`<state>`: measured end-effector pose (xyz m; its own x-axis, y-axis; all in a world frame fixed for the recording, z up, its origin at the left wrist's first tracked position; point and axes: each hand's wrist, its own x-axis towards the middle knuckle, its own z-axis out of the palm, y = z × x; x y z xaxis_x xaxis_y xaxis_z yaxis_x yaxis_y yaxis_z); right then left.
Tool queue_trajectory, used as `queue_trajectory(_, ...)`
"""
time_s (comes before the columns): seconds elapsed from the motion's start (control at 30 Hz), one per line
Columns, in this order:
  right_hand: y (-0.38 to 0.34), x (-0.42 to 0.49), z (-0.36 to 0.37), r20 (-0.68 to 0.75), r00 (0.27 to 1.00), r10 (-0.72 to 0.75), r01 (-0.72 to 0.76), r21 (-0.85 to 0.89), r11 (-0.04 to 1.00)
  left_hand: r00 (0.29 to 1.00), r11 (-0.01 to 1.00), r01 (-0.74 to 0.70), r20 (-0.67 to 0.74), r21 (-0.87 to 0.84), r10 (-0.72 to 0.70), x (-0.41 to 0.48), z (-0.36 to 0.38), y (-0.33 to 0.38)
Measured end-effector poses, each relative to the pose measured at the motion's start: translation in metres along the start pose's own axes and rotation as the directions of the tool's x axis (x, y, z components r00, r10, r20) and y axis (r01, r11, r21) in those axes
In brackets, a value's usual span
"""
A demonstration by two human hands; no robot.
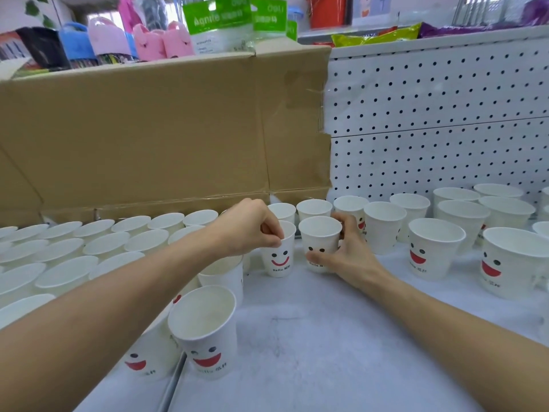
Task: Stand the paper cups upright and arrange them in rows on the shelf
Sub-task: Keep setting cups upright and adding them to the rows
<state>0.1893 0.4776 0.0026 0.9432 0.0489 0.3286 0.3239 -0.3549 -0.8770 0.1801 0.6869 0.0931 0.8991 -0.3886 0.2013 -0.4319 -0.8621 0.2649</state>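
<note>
**Left-hand side.** Rowed cups (89, 248) fill the shelf (312, 337) left of the left hand (252, 227). They stand upright in close ranks with their mouths up. A near cup (206, 331) stands below the left forearm, upright, with a wide red mouth printed on it. Its inside shows nothing.

**Grips.** The left hand reaches in from above, and its thumb and fingertips pinch the rim of the left cup (280, 260). This cup stands upright on the shelf directly beneath the fingers. The right hand (347, 257) holds the right cup (319, 236) from its right side, with the thumb across the lower front and the fingers curled behind the wall. This cup is also upright and stands just beside the left cup without touching it.

**Appearance.** Both held cups are white paper. The left cup bears two black eyes, a red smile and the word "Hello". On the right cup the thumb hides everything below the two black eyes. The right cup is empty; the hand hides most of the left cup's mouth.

**Behind and right.** A back row (314, 208) of cups stands beyond both hands, against the cardboard (148, 129) and the pegboard (430, 114). Loose cups (433, 248) stand upright and unevenly spaced to the right of the right hand.
</note>
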Motion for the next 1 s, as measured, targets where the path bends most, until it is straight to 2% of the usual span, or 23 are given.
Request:
queue_trajectory(0.47,0.004,-0.001,0.0,0.02,1.0,0.006,-0.006,0.029,1.0,0.999,1.0,0.027,-0.025,0.011,-0.027,0.004,0.003,0.003)
queue_trajectory(0.63,-0.012,-0.013,-0.012,0.091,0.991,0.098,-0.095,-0.03,0.995,0.983,0.998,0.058,-0.174,-0.015,-0.059,-0.017,-0.018,0.021)
queue_trajectory(0.73,-0.028,-0.038,-0.027,0.016,0.988,0.154,-0.15,-0.158,0.976,0.975,0.997,0.039,-0.216,-0.073,-0.054,-0.05,-0.021,0.052)
queue_trajectory(0.8,-0.036,-0.067,-0.037,-0.079,0.995,0.061,-0.073,-0.152,0.986,0.973,0.976,0.003,-0.226,-0.218,-0.054,-0.074,-0.005,0.081)
queue_trajectory(0.87,-0.042,-0.102,-0.049,-0.228,0.962,-0.149,0.121,-0.13,0.984,0.968,0.906,-0.088,-0.25,-0.414,-0.021,-0.095,0.022,0.111)
queue_trajectory(0.93,-0.047,-0.138,-0.064,-0.386,0.869,-0.31,0.262,-0.173,0.949,0.967,0.807,-0.148,-0.253,-0.572,-0.002,-0.104,0.052,0.138)
queue_trajectory(1.0,-0.047,-0.168,-0.084,-0.508,0.767,-0.393,0.297,-0.263,0.918,0.982,0.734,-0.132,-0.19,-0.667,0.003,-0.102,0.079,0.165)
